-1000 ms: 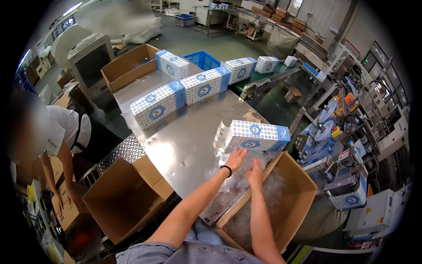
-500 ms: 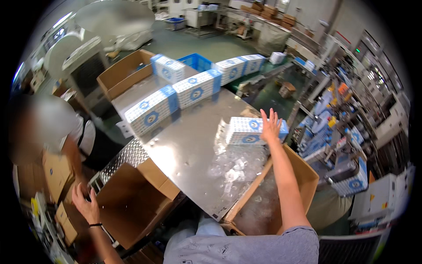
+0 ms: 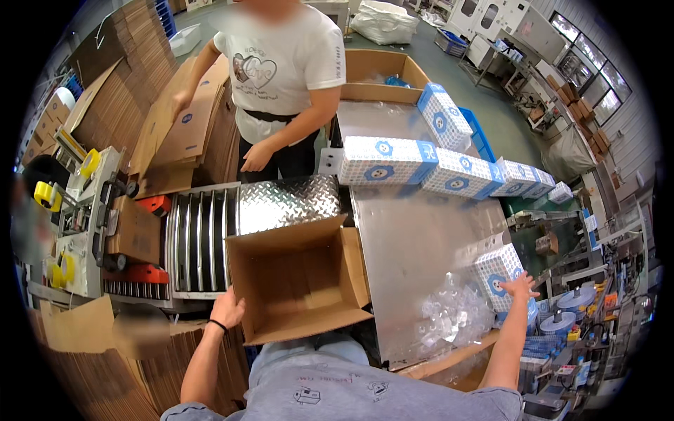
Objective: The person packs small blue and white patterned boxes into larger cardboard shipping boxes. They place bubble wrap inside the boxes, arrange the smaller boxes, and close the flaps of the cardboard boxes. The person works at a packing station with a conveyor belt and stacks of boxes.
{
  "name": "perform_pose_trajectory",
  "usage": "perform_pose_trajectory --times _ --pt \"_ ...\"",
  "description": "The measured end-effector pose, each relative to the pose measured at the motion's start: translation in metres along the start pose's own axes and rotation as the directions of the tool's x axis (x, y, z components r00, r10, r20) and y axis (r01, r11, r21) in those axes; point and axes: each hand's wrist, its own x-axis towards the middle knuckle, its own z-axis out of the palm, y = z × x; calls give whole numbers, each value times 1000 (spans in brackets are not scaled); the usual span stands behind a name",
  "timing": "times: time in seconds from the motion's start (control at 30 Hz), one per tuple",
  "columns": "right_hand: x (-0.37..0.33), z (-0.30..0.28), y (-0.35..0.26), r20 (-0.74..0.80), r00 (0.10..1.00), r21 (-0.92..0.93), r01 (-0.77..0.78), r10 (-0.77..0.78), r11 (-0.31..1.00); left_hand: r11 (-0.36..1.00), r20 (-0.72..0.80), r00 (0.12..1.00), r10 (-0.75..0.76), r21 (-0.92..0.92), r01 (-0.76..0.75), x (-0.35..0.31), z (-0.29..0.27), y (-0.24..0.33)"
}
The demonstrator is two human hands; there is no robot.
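Note:
An open cardboard box point(image 3: 295, 284) lies in front of me with its inside showing and a flap folded out on the right. My left hand point(image 3: 229, 310) is closed at the left wall's edge, fingers curled against the cardboard. To the right, my right hand point(image 3: 518, 286) rests with spread fingers on the blue end of a white-and-blue patterned pack point(image 3: 497, 270). That pack stands at the right edge of the metal table point(image 3: 414, 259). Beside it is a heap of clear plastic scraps point(image 3: 456, 309).
Several similar packs point(image 3: 390, 161) line the table's far side. Across from me stands a co-worker in a white shirt point(image 3: 281, 70) beside flat cardboard point(image 3: 186, 119). A roller conveyor point(image 3: 203, 238) and a taping machine point(image 3: 84, 217) are at left. Another carton point(image 3: 386, 70) stands behind the table.
The view has swung left, bringing the co-worker and conveyor into sight. My left hand, earlier with fingers apart, is now curled at the box's edge. My right hand stays on the pack.

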Motion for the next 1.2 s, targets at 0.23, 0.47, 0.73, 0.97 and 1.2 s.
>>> perform_pose_trajectory --times 0.23,0.47,0.73,0.97,1.2 --pt "11 -51 -173 -515 604 364 797 -609 483 970 -370 913 173 223 -94 13 -6 -3" --pt "86 -138 -344 -349 625 -133 704 -698 697 544 -225 536 814 -29 -839 133 -20 277" --pt "50 -46 -295 -206 315 14 947 -926 320 602 157 809 567 591 -537 380 52 414" --pt "-53 -60 -216 -294 201 88 979 -934 183 844 242 915 324 364 -395 370 102 426" --pt "11 -21 -244 -415 176 90 984 -893 152 359 -303 377 875 -116 -926 207 -25 469"
